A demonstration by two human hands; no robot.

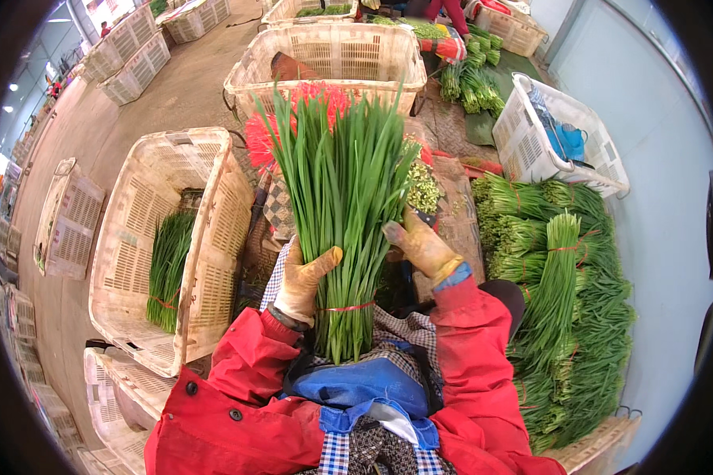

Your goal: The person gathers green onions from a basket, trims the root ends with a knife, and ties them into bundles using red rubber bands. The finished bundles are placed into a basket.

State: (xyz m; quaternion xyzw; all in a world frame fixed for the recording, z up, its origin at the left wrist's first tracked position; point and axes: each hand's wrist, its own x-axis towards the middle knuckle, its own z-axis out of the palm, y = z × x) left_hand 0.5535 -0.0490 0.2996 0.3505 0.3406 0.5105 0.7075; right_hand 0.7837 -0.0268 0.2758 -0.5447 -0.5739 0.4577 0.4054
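A large bunch of green garlic chives (344,202) stands upright before me, its leaf tips pointing away. A red tie (347,307) circles it near the pale stem ends, which rest at my lap. My left hand (306,276), in a stained yellowish glove, grips the bunch's left side above the tie, thumb across the front. Gloved as well, my right hand (425,240) is beside the right edge of the leaves, thumb and fingers apart; some of its fingertips are hidden. Behind the leaves lies a tuft of red ties (261,142).
On the left, a plastic crate (214,231) holds a tied chive bunch (169,273). Tied bunches (561,297) are piled at my right along the wall (659,237). A white crate (523,139) with a blue item and another large crate (333,35) stand ahead. Another person (448,15) is beyond.
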